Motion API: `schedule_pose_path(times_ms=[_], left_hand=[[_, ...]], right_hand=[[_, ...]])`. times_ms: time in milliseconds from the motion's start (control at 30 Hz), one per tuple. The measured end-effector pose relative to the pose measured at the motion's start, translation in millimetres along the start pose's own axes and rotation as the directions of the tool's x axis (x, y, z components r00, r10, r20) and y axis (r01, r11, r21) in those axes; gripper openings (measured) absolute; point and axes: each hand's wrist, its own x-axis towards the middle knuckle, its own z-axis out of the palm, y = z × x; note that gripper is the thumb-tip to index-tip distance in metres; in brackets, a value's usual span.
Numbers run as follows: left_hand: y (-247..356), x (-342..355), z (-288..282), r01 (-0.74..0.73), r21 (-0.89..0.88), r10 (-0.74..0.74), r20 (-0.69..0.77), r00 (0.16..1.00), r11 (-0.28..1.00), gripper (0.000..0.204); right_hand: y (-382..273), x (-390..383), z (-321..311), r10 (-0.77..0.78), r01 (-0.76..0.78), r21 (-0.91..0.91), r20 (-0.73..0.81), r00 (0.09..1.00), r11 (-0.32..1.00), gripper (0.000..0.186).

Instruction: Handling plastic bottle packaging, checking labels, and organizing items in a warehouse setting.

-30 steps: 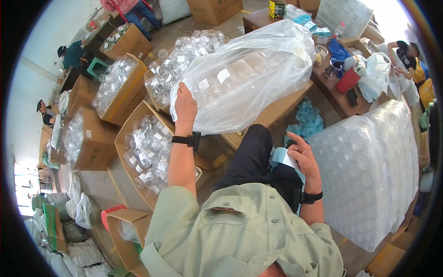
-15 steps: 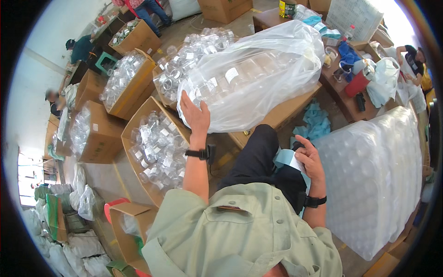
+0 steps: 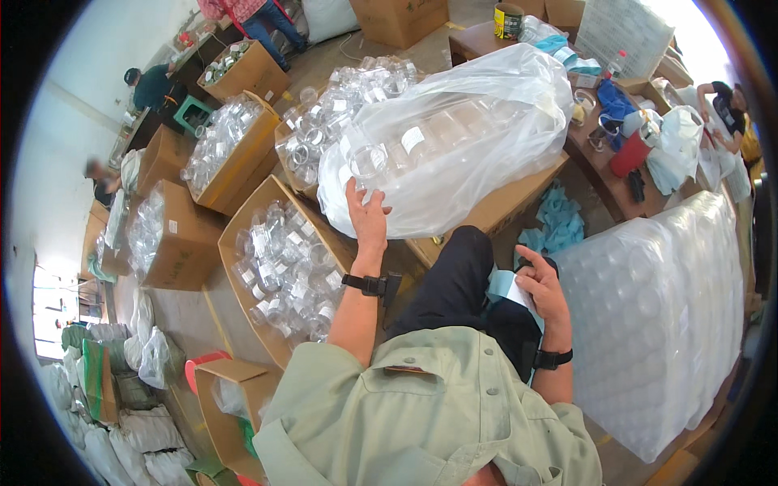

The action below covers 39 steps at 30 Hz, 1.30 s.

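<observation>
My left hand (image 3: 368, 212) reaches to the near left end of a translucent plastic bag (image 3: 474, 182) holding a row of clear jars with white labels, its fingers spread beside the mouth of the end jar (image 3: 370, 160). Whether the fingertips touch the plastic I cannot tell. On my right thigh, my right hand (image 3: 541, 287) grips a light-blue strip bearing white labels (image 3: 504, 283), with the index finger raised. The bag lies on a cardboard box (image 3: 519, 182).
Open boxes of labelled jars (image 3: 288, 271) surround the bag. Wrapped jar bundles (image 3: 648, 324) stand right, near crumpled blue strips (image 3: 551, 215) and a cluttered brown table (image 3: 604, 182). White sacks (image 3: 150, 433) fill the lower left. Several co-workers (image 3: 150, 85) are around the edges.
My left hand has let go of the bag's edge, shifted right and down, and spread its fingers. My right hand keeps the strip. The view has also shifted slightly.
</observation>
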Motion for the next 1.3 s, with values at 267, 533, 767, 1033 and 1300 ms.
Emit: schedule_pose_path(times_ms=[267, 533, 767, 1033, 1300], left_hand=[[-16.3, 7.0, -5.4, -0.119, 0.177, 0.125, -0.024, 0.992, 0.977, 0.060], [10.4, 23.5, 15.1, -0.009, 0.283, -0.019, 0.097, 0.995, 0.959, 0.076], [-23.3, 37.5, 24.9, -0.145, 0.279, 0.157, -0.019, 0.987, 0.949, 0.068], [-25.4, 34.8, 26.0, -0.180, 0.144, 0.205, -0.189, 0.960, 0.973, 0.055], [26.6, 31.3, 6.8, -0.155, -0.010, 0.150, -0.196, 0.969, 0.988, 0.052]], right_hand=[[0.7, -2.4, -10.5, 0.020, -0.020, -0.008, 0.026, 0.999, 1.000, 0.067], [11.1, -6.2, -19.4, 0.034, -0.032, -0.069, 0.028, 0.999, 0.997, 0.066], [11.7, -13.2, -16.7, 0.037, -0.038, 0.035, 0.051, 0.998, 0.999, 0.067], [15.2, -23.5, -18.6, 0.054, -0.054, -0.005, 0.014, 0.998, 0.999, 0.066], [27.8, -0.1, -20.5, 0.088, -0.079, -0.120, 0.069, 0.994, 0.990, 0.064]])
